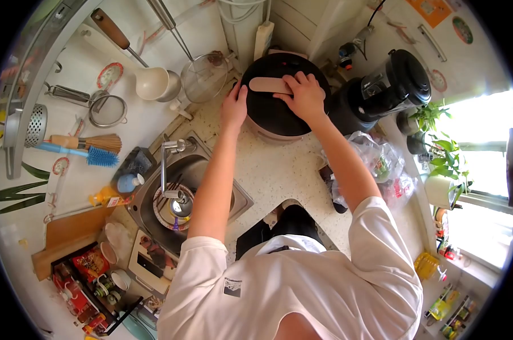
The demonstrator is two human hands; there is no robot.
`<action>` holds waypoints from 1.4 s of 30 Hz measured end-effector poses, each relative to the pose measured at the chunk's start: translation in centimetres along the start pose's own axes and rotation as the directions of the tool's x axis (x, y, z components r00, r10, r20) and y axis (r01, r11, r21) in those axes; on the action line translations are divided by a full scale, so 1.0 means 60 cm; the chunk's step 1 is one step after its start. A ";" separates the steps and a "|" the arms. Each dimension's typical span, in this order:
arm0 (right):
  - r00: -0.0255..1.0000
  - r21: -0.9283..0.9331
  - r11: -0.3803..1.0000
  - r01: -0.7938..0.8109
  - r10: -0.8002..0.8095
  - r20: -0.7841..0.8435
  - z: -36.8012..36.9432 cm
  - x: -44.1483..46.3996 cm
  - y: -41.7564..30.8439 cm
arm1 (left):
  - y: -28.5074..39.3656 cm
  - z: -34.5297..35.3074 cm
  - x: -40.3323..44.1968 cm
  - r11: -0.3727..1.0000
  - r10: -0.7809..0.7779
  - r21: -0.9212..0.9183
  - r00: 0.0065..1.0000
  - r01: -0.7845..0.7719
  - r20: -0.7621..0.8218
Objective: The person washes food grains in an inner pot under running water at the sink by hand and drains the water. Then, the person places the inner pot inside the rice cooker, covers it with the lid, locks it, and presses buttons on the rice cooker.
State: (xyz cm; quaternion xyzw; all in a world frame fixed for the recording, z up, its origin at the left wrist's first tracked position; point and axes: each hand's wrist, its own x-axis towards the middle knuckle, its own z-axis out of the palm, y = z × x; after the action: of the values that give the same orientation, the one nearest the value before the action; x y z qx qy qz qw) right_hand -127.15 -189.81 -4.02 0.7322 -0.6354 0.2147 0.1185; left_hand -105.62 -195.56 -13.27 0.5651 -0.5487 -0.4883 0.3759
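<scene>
A round cooker with a light body and a black lid stands in the counter corner. Across the lid runs a pale pink handle. My right hand lies over the right part of this handle, with its fingers bent and a little apart; nothing shows held in them. My left hand rests against the left rim of the cooker, its fingers pointing up along the edge. The undersides of both hands are hidden.
Right of the cooker stand a black blender and clear plastic bags. A metal sink with a tap and dishes is at the left. Ladles, strainers and brushes hang on the left wall.
</scene>
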 end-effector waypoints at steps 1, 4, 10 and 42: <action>1.000 -0.006 1.000 -0.009 0.009 -0.001 0.000 -0.002 -0.001 | 0.003 0.002 -0.003 1.000 -0.008 0.011 1.000 0.008 -0.011; 0.999 -0.014 0.999 -0.034 0.033 -0.016 0.002 -0.004 -0.004 | 0.039 -0.004 -0.021 0.999 -0.037 0.024 0.999 0.038 -0.030; 0.999 -0.007 0.999 -0.037 0.037 -0.034 0.001 -0.005 -0.006 | 0.047 -0.006 -0.039 0.985 -0.077 -0.152 0.997 0.075 -0.004; 0.834 0.294 0.954 -0.055 0.206 -0.512 -0.048 -0.200 -0.041 | -0.148 0.157 -0.428 0.871 -0.006 -0.489 0.998 0.034 0.058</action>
State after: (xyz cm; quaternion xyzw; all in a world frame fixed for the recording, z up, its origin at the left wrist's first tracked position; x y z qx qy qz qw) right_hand -126.38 -177.55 -6.82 0.6063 -0.5906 0.5023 0.1767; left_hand -110.42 -168.13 -20.50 0.4434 -0.4113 -0.6305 0.4865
